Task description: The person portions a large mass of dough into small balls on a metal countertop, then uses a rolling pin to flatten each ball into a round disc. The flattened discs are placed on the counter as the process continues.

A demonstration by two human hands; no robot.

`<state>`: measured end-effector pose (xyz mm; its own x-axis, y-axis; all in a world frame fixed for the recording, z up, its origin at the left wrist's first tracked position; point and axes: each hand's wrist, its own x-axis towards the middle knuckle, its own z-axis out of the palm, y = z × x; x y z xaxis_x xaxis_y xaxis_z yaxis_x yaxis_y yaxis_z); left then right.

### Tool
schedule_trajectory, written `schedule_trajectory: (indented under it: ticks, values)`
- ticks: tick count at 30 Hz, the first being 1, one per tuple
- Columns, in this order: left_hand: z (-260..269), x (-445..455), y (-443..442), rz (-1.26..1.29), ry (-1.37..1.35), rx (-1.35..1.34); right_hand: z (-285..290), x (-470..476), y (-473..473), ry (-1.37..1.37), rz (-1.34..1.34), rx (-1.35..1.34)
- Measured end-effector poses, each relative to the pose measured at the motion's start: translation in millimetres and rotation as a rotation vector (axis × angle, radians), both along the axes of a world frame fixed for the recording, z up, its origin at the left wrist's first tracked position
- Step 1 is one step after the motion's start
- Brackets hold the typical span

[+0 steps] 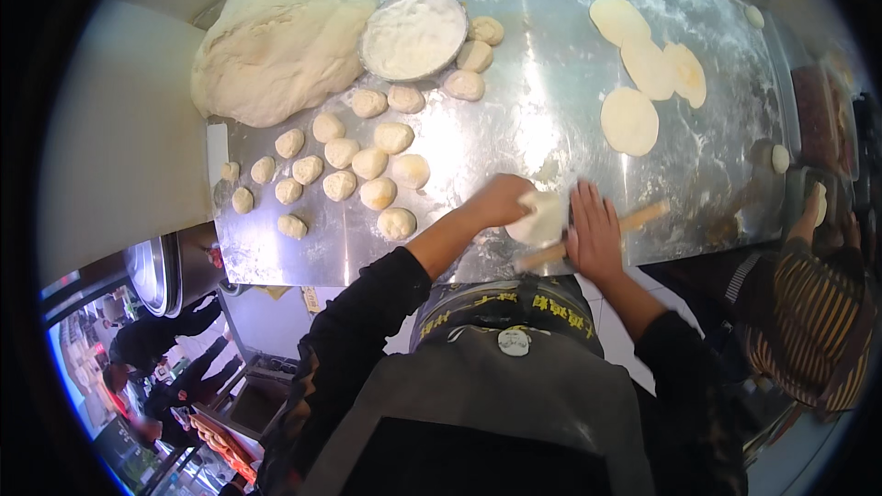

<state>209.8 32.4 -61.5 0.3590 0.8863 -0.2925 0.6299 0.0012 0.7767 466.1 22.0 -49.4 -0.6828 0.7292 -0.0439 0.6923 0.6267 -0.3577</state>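
Observation:
My left hand (506, 200) grips the upper left edge of a thin dough round (539, 220) near the front edge of the steel worktop. The fingers are curled and partly blurred. My right hand (595, 231) bears palm down on the middle of a wooden rolling pin (643, 216), its fingers stretched forward. The pin lies slantwise, its left end just below the dough round. Several dough balls (397, 224) sit to the left of my hands. Ahead on the right, a rolled dough disc (629, 122) lies flat, with further thin dough pieces (646, 67) overlapping beyond it.
A large dough mass (275, 48) and a bowl of flour (413, 34) occupy the worktop's (510, 124) far left. A pale wall panel (124, 131) borders the left side. At right, a co-worker's hand (805, 220) holds dough beside clear containers (823, 117). People (165, 344) stand at lower left.

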Motion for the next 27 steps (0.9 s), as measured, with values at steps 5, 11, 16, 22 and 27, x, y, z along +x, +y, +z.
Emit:
schedule_trajectory:
  ticks: [5, 11, 16, 22, 27]
  values:
    - [37, 12, 34, 0.009, 0.310, -0.137, 6, -75, 71, 0.103, -0.063, 0.088]
    - [0, -24, 2, 0.145, 0.007, -0.072, 19, 0, -9, -0.119, 0.057, -0.107]
    - [15, 16, 7, -0.008, 0.228, -0.058, 3, -86, 67, 0.182, -0.071, 0.106]
    - [1, -20, -1, 0.202, 0.070, -0.006, 13, -16, 6, 0.045, 0.024, 0.039]
    - [11, -3, -17, 0.031, 0.053, -0.115, 23, -11, -1, -0.028, 0.029, 0.029]
